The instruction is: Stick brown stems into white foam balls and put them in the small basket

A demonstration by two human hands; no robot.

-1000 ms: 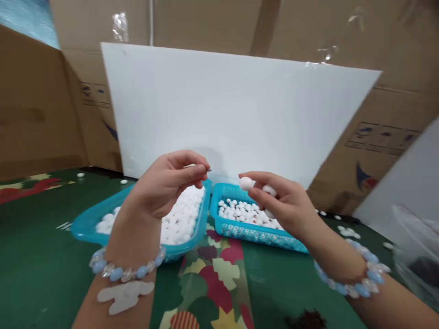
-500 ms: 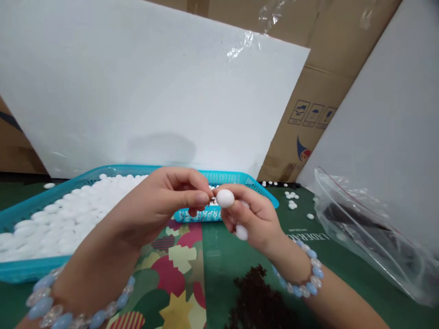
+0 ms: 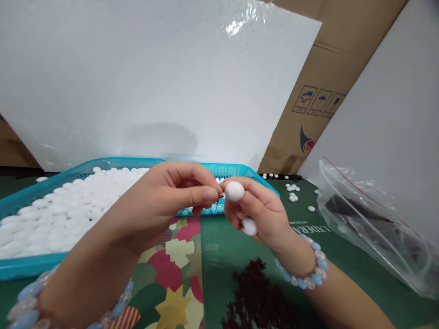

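Note:
My right hand (image 3: 259,208) pinches a small white egg-shaped ball (image 3: 234,191) between thumb and forefinger. A second white ball (image 3: 249,226) is tucked lower in the same hand, under the curled fingers. Thumb and forefinger of my left hand (image 3: 185,189) are pressed together right beside the first ball. From their tips a tiny reddish-brown piece (image 3: 220,196) sticks out towards that ball; whether it touches is too small to tell. Below the hands lies a pile of dark reddish-brown bits (image 3: 255,292) on the green surface.
A blue basket (image 3: 30,267) full of white balls stands at left. Behind the hands is a smaller blue basket (image 3: 226,170). Loose white balls (image 3: 293,197) lie at right, near a clear zip bag (image 3: 373,228) with dark contents. A white board (image 3: 144,82) and cardboard stand behind.
The view has tilted slightly downwards. Both hands stay close together, with the right hand and its white balls a little further right in the picture. Both grips look the same.

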